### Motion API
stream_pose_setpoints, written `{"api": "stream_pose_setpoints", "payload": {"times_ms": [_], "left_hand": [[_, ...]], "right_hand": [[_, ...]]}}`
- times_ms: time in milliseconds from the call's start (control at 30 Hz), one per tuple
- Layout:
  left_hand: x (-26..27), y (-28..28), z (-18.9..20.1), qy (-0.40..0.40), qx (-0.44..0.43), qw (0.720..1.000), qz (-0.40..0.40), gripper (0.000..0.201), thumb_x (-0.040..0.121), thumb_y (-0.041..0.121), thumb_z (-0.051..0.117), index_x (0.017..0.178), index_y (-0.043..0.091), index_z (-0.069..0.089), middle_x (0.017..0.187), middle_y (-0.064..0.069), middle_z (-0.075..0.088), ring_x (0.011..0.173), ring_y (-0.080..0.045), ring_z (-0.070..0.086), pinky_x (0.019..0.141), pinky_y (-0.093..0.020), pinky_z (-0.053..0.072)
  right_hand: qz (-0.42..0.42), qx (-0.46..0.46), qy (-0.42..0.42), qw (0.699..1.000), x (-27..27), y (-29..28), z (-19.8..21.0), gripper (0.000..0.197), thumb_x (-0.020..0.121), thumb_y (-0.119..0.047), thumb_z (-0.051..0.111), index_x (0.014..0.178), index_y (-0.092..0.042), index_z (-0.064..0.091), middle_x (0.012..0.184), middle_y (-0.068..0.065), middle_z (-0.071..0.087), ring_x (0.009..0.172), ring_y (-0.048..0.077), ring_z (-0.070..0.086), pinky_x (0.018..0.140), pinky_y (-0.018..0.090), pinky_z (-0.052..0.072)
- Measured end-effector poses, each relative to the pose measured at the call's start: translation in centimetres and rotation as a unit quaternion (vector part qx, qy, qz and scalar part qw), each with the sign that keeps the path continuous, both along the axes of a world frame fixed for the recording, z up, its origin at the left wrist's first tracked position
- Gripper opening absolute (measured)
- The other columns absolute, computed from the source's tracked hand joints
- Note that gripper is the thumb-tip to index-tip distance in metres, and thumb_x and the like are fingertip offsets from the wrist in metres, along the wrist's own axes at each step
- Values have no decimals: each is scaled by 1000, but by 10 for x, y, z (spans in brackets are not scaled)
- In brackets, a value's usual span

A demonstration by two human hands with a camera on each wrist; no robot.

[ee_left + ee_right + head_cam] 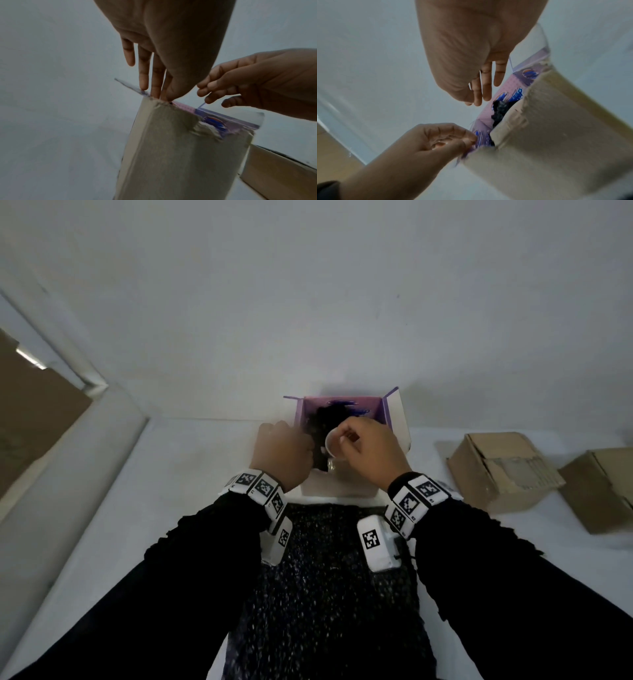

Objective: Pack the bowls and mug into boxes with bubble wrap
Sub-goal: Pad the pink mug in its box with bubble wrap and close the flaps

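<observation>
An open box with a purple printed inside stands at the table's far edge; its plain outer wall fills both wrist views. Black bubble wrap lines its inside. A white round rim, a mug or bowl, shows in the opening. My left hand pinches the box's left flap edge between thumb and fingers. Over the opening hovers my right hand, fingers loosely curled, with nothing seen between them. A black bubble wrap sheet lies under my forearms.
Two brown cardboard boxes sit on the white table to the right. A white wall rises right behind the open box. A brown door panel is at the far left.
</observation>
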State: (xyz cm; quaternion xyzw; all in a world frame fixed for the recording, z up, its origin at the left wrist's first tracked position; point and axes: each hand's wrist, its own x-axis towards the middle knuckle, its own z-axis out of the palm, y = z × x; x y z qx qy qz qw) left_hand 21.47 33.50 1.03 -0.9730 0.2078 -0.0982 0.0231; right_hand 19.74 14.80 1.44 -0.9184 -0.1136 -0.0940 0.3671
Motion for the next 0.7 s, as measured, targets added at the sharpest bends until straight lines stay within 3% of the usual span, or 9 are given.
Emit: {"api": "stream_pose_setpoints", "payload": {"times_ms": [167,267,300,367,433,500,567,633,700], "left_hand": [[-57,17,-21,-51,-121,990,-47,20,77,22,63,96,22,68,105,4,65,95,-24,55,75,-36,40],[-93,28,-42,-51,-146,987,-51,25,73,17,66,98,20,67,109,1,62,97,-25,54,74,-37,43],[-104,31,-50,-23,-132,990,-48,24,74,18,66,98,21,67,107,1,63,96,-26,55,74,-37,44],[-126,38,-64,97,-72,992,-18,28,80,28,60,107,26,65,109,1,62,100,-26,57,81,-38,45],[-144,45,-78,238,-14,971,28,45,85,42,53,128,29,54,124,1,54,114,-25,52,91,-39,46],[-155,51,-87,300,3,953,46,59,86,49,53,140,29,42,136,2,44,123,-23,45,96,-39,46],[-160,53,-90,297,1,954,36,64,85,48,54,144,29,36,140,2,40,126,-23,42,98,-39,45],[-160,54,-88,305,6,952,33,68,86,43,54,147,27,29,142,0,39,127,-24,41,99,-38,44],[-162,54,-84,296,14,954,41,83,82,35,56,152,26,12,142,-5,36,126,-27,40,100,-39,41]], "right_hand": [[23,-4,-10,1000,-74,12,-28,12,89,-16,58,97,-20,64,96,-4,65,87,12,58,75,28,49],[23,-48,87,995,-117,15,-54,10,87,-23,58,95,-23,64,91,-5,66,86,16,61,74,31,49],[25,-72,134,988,-128,16,-63,10,88,-30,57,93,-24,63,90,-4,67,87,18,63,74,31,49],[22,-138,220,965,-149,22,-79,33,88,-56,51,93,-25,62,93,-2,67,92,21,63,77,33,48],[11,-240,262,935,-167,30,-91,68,76,-84,37,104,-26,58,109,0,60,108,25,53,90,42,42],[8,-319,263,910,-180,40,-99,89,64,-92,37,119,-24,49,123,3,49,119,29,40,97,48,33],[14,-333,242,911,-185,49,-103,79,68,-83,50,121,-25,46,126,4,44,119,31,36,96,48,30],[20,-304,226,925,-185,54,-102,53,78,-67,58,114,-29,49,123,1,46,118,29,35,94,47,28],[18,-261,209,942,-182,55,-99,33,86,-52,58,111,-32,53,119,-2,50,118,27,35,93,45,27]]}}
